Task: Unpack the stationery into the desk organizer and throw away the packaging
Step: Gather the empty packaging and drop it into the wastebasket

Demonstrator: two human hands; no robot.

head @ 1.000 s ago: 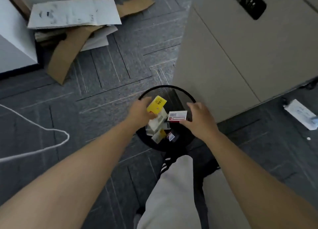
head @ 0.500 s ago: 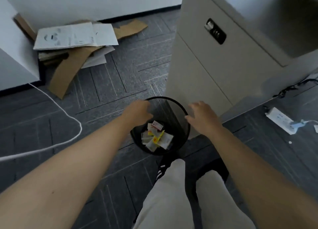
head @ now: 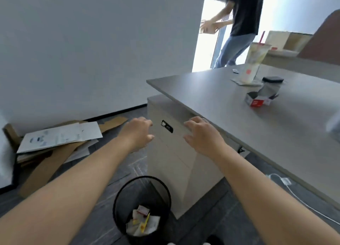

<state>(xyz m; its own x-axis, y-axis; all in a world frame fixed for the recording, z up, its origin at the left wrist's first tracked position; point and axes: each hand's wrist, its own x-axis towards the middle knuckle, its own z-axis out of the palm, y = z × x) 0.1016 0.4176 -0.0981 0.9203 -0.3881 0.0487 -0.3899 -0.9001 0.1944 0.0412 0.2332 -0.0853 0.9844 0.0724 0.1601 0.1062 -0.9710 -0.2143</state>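
A black mesh waste bin (head: 119,202) stands on the floor below my arms, with several small white, yellow and red packaging boxes (head: 142,221) lying in it. My left hand (head: 138,132) hovers empty with its fingers apart, in front of a beige drawer cabinet (head: 171,158). My right hand (head: 202,134) is also empty and spread, near the desk's front edge. On the grey desk (head: 230,108) an opened red and white box (head: 257,100) lies beside a grey container with a black lid (head: 271,86).
A tall drink cup with a red straw (head: 254,60) stands further back on the desk. Flattened cardboard and paper sheets (head: 58,140) lie on the floor at the left wall. A white cable (head: 298,197) runs under the desk. A person (head: 237,24) moves by the bright doorway.
Both hands let the packaging drop into the bin and rose, empty. The view lifted from the bin to the desk and room.
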